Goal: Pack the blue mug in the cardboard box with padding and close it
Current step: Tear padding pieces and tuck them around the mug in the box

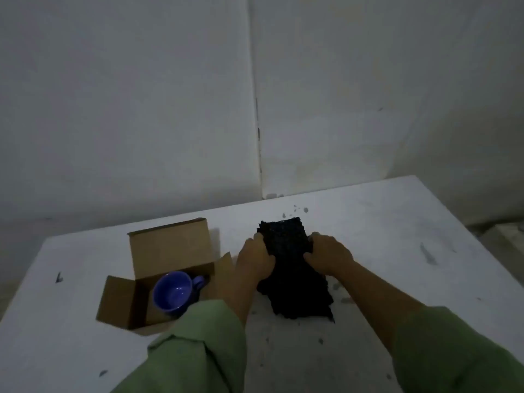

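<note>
Blue mug already sits inside the open cardboard box, lower left of frame, flaps up, nothing over it. Both hands are clamped on the black padding at lower centre, just right of the box: left hand grips its left edge, right hand its right edge, bunching it on the tabletop. Likely left: padding into the box around the mug, then flaps shut. Tabletop is white, scuffed, dotted with dark crumbs. Room dim; plain white wall panels fill the upper frame. Green sleeves at the bottom.
</note>
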